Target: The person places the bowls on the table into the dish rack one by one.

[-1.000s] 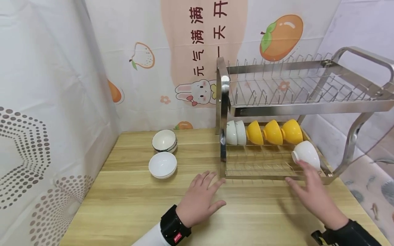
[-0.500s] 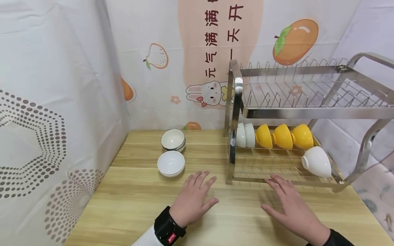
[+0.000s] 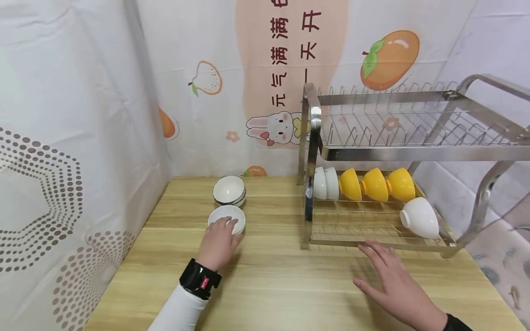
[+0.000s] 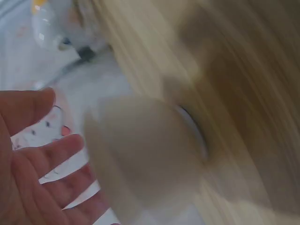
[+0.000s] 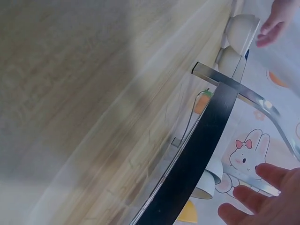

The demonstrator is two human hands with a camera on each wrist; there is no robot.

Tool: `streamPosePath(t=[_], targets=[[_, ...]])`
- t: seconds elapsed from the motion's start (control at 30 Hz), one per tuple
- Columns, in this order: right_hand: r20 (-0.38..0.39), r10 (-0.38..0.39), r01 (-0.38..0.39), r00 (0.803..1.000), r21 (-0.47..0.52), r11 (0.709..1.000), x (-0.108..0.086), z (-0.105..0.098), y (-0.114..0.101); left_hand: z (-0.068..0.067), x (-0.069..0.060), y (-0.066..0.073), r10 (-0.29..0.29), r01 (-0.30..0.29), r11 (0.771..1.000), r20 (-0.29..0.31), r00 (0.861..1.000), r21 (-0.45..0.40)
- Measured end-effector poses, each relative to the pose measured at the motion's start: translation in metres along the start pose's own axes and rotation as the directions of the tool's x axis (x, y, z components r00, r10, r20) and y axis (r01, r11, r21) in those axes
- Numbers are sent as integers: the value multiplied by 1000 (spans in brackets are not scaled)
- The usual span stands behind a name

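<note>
My left hand [image 3: 217, 243] is over the near rim of the white bowl [image 3: 238, 215], fingers spread and partly covering it; whether they touch is unclear. In the left wrist view the bowl [image 4: 145, 154] is blurred beside the fingers of my left hand [image 4: 51, 173]. Just behind it are stacked bowls with dark rims [image 3: 229, 189]. Near the rack's front edge, my right hand [image 3: 399, 287] hovers with loose, spread fingers and nothing held. The right wrist view shows my right hand [image 5: 269, 199] beside the rack's metal bar [image 5: 197, 154].
A two-tier metal rack [image 3: 385, 153] stands on the right. Its lower tier holds two pale bowls [image 3: 325, 184], three yellow bowls [image 3: 374, 185] and one larger white bowl [image 3: 420, 218]. Patterned cloth [image 3: 198, 133] hangs behind the wooden table [image 3: 265, 294].
My left hand has moved left and forward to the near white bowl. My right hand has drawn left, away from the larger white bowl on the rack.
</note>
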State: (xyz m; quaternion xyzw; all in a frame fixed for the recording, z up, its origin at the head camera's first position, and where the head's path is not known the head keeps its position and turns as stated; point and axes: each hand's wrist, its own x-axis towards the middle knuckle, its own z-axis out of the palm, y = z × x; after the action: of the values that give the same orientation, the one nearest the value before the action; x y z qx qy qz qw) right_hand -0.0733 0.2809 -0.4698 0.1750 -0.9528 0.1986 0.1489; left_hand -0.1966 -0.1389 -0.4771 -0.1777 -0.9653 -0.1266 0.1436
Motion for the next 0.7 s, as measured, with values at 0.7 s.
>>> streamPosePath(t=[0.7], targets=[[-6,1,-1,1000,-24,1000,-9,1,1,7,5,-10,-11,10,1000,50,999,21]])
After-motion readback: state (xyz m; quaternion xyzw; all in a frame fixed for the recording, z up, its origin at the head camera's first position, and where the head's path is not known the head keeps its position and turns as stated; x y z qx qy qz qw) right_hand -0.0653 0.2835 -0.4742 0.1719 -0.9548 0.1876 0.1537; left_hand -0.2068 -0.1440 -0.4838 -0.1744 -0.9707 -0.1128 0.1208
